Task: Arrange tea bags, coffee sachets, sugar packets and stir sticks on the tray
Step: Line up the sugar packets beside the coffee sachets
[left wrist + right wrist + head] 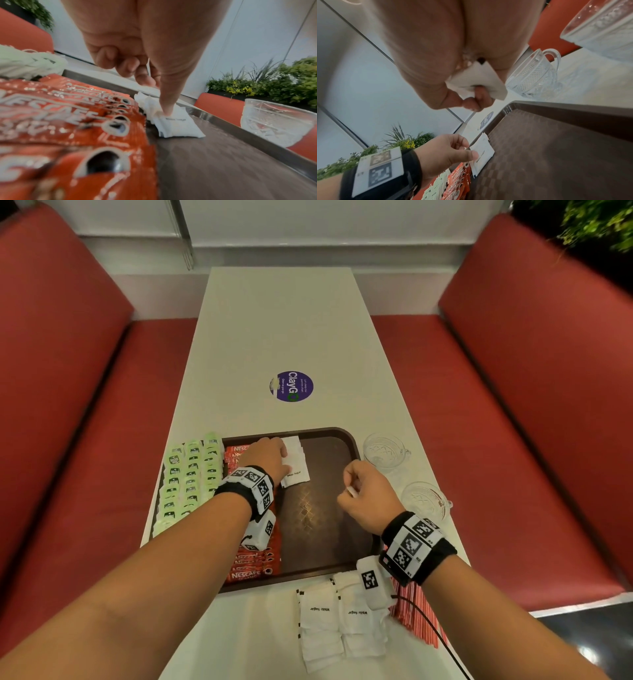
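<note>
Three columns, left to right: green tea bags (pixel 188 481) overhang the left edge of the brown tray (pixel 342 563), red coffee sachets (pixel 251 568) lie beside them, and a white row is starting next, so each kind keeps its own lane.
Left hand: the left hand (pixel 267 458) has its thumb pressed down on the sugar packets on the tray (pixel 296 463), with other fingers curled at the far end; I judge it pins the overlapped row so it won't slide while more are added.
Bare middle: the tray floor right of the packets is uncovered, likely room for more sugar and the sticks.
Right hand: the right hand (pixel 364 498) is closed around a white packet (pixel 477 78), held above the tray's right half, seemingly next for the row.
Supply: spare sugar packets (pixel 339 621) and red-striped stir sticks (pixel 416 616) wait on the table (pixel 284 330) just off the tray's near edge, within reach.
Far right: two glass cups (pixel 385 451) stand on the table beside the tray.
</note>
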`<state>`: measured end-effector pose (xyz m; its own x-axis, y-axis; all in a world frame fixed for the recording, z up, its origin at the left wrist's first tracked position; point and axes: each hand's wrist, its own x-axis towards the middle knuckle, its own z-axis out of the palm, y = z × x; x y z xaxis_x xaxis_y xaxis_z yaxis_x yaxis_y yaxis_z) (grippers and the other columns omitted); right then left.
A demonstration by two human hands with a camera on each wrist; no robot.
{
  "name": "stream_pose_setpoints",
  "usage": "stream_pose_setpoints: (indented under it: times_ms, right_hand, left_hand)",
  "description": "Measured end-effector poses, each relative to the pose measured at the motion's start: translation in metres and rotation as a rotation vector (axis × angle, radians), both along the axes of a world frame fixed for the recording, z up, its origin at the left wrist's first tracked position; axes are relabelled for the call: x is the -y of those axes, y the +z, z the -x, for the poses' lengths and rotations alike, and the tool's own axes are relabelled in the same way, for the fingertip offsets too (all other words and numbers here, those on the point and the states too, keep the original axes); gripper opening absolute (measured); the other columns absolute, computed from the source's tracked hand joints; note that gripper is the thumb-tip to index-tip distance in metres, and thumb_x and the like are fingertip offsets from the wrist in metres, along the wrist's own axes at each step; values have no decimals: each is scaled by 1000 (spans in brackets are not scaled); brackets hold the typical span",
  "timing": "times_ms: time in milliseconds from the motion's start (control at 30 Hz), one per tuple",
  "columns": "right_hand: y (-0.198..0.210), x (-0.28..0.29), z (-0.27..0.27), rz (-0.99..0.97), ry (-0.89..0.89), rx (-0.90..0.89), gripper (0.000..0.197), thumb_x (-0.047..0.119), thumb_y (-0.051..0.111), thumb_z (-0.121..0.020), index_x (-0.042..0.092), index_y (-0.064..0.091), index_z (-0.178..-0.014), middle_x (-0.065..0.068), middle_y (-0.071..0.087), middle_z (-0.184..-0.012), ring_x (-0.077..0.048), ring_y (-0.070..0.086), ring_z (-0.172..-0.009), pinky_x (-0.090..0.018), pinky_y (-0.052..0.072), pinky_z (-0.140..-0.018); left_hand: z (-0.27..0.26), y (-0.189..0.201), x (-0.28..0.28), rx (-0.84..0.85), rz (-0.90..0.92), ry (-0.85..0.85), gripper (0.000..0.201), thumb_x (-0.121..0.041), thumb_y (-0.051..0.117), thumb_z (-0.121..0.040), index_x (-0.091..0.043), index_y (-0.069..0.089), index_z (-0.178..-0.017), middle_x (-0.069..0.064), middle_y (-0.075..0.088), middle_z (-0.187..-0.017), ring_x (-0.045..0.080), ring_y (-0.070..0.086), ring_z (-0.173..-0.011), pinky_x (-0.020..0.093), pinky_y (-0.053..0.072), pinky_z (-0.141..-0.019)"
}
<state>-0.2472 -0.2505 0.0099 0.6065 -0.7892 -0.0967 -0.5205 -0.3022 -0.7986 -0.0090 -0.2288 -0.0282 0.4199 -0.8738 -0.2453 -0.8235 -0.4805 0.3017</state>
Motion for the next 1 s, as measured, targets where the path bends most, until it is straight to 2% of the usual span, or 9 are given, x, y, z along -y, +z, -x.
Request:
stream_pose_setpoints:
  times_ms: [133,200,300,367,467,567,700,833,1000]
  right_hand:
    - [1,0,-3,12,-25,-4,28,1,56,-81,18,35,-76,-1,40,-76,-15,38,-65,-29,36,-59]
    - [1,-1,-4,28,-31,27,30,2,56,-80,18,33,-71,-6,43,-73,-23,50,-66,-39,42,-61]
    - [4,-3,-4,-43,-29,55,21,17,56,-77,19,38,-68,-18,60,-74,-36,66,-75,-52,55,-70]
    - [5,-2,-5,-71,-22,67,14,22,61,-78,21,48,-73,-14,66,-80,-30,68,-79,-51,57,-75]
    - [3,2,-4,-62,10,92,13,10,61,-87,22,60,-86,1,68,-87,-17,66,-86,-44,56,-85]
    - [1,3,-5,-138,52,111,15,10,64,-91,22,61,-99,4,69,-97,-11,68,-94,-38,56,-93]
    - [-1,0,-8,-142,70,123,26,22,72,-89,26,52,-105,4,65,-101,-12,68,-93,-36,58,-88]
    - [-2,-4,-10,-136,80,88,37,15,76,-84,27,51,-108,3,62,-105,-13,68,-93,-38,58,-88]
    - [1,-4,-12,-50,83,1,17,23,77,-84,25,67,-98,1,69,-89,-19,66,-83,-43,57,-81]
  left_hand:
    - [5,5,3,13,-107,-107,10,-33,69,-89,-31,67,-98,-1,65,-110,19,61,-102,34,53,-88]
    - [5,5,2,14,-147,-119,16,-35,68,-89,-31,69,-104,-2,65,-113,19,61,-104,35,53,-90]
    - [5,7,-2,11,-139,-126,24,-42,66,-89,-30,68,-111,-2,65,-113,19,61,-106,37,53,-91]
    - [7,13,-6,-27,-79,-104,25,-46,63,-91,-30,68,-109,-3,67,-105,18,63,-100,35,54,-87]
    - [16,30,-15,-177,94,-120,26,-49,55,-95,-29,70,-103,-7,68,-97,13,62,-91,29,48,-80]
    - [29,47,-30,-360,215,-183,29,-55,54,-94,-32,70,-100,-15,67,-95,4,59,-87,25,44,-75]
    - [43,53,-46,-432,228,-296,23,-51,67,-88,-33,72,-101,-15,69,-89,-1,57,-75,20,41,-67]
    - [45,50,-52,-430,249,-263,13,-35,67,-93,-26,72,-101,-11,68,-89,8,61,-82,29,50,-75]
    - [40,55,-59,-414,261,-232,3,-33,62,-96,-31,65,-95,-15,62,-86,5,56,-80,21,40,-69]
